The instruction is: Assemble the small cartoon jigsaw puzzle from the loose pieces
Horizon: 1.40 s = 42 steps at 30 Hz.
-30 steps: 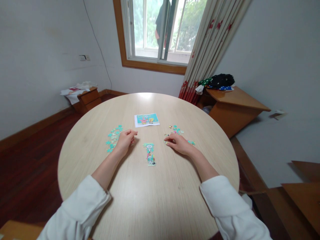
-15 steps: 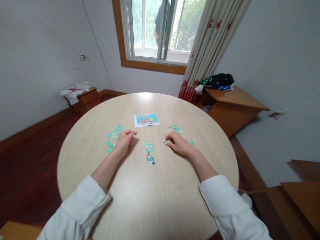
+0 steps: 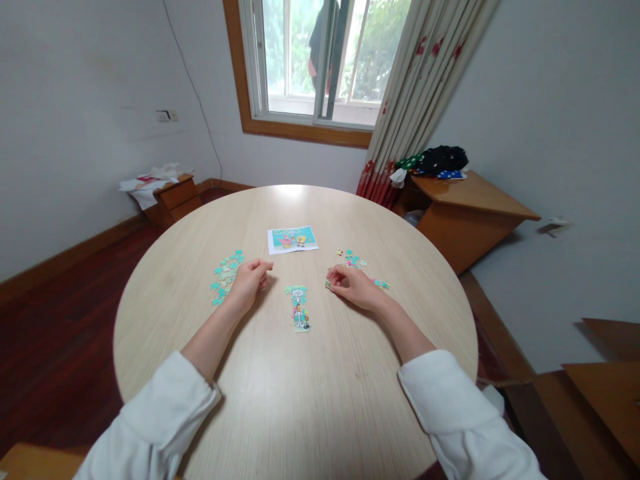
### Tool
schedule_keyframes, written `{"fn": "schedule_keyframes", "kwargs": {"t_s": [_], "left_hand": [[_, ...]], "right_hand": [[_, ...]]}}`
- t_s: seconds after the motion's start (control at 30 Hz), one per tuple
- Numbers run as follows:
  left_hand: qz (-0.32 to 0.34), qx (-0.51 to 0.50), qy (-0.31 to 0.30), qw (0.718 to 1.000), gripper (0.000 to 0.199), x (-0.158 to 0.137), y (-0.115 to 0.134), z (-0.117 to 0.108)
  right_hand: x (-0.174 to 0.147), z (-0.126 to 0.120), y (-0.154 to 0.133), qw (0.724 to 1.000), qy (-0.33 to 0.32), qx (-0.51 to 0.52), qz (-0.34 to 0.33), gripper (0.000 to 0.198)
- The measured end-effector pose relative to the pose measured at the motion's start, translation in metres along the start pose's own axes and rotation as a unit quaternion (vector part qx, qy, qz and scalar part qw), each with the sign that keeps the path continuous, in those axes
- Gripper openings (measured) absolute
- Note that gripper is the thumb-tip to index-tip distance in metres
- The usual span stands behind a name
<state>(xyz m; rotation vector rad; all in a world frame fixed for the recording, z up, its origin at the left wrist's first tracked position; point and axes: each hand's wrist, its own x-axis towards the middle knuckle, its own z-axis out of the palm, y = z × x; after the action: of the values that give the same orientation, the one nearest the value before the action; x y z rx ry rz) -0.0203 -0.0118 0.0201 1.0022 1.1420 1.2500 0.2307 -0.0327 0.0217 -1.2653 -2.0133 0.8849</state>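
Shifted slightly since the earlier frame: fingers of the right hand (image 3: 353, 285), narrow at a loose puzzle piece (image 3: 328, 285); grip, I cannot tell. Left hand (image 3: 249, 280) curled, contents hidden. Joined strip (image 3: 300, 309) lies between both hands, long axis toward the wearer.

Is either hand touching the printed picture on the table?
No, tabletop shows between the printed picture and both the left hand and the right hand.

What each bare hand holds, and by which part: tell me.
Right hand: cannot be told; it curves beside a small, multicoloured jigsaw piece, but no clear grip shows. Left hand: loosely curled, nothing visible, palm hidden.
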Motion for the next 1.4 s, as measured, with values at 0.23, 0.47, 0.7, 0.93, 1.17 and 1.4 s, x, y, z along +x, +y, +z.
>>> {"fn": "schedule_keyframes", "kwargs": {"t_s": [0.23, 0.47, 0.7, 0.93, 1.17, 1.4], "left_hand": [[0.004, 0.0, 0.0, 1.0, 0.018, 0.0, 0.001, 0.001], [0.003, -0.004, 0.002, 1.0, 0.018, 0.0, 0.001, 0.001], [0.006, -0.012, 0.002, 1.0, 0.018, 0.001, 0.001, 0.001], [0.003, -0.012, 0.003, 1.0, 0.018, 0.001, 0.001, 0.0], [0.001, -0.016, 0.001, 1.0, 0.019, 0.001, 0.001, 0.001], [0.003, -0.017, 0.005, 1.0, 0.019, 0.001, 0.0, 0.001]], "right_hand": [[0.004, 0.004, 0.005, 0.994, 0.105, 0.042, -0.007, 0.02], [0.011, 0.002, 0.01, 0.947, 0.2, 0.241, 0.075, 0.033], [0.015, -0.004, 0.02, 0.932, 0.224, 0.269, 0.092, 0.038], [0.014, -0.014, 0.025, 0.924, 0.284, 0.234, 0.104, 0.034], [0.013, -0.028, 0.044, 0.942, 0.309, 0.096, 0.09, 0.03], [0.011, -0.022, 0.047, 0.967, 0.237, 0.046, 0.086, 0.025]]}}
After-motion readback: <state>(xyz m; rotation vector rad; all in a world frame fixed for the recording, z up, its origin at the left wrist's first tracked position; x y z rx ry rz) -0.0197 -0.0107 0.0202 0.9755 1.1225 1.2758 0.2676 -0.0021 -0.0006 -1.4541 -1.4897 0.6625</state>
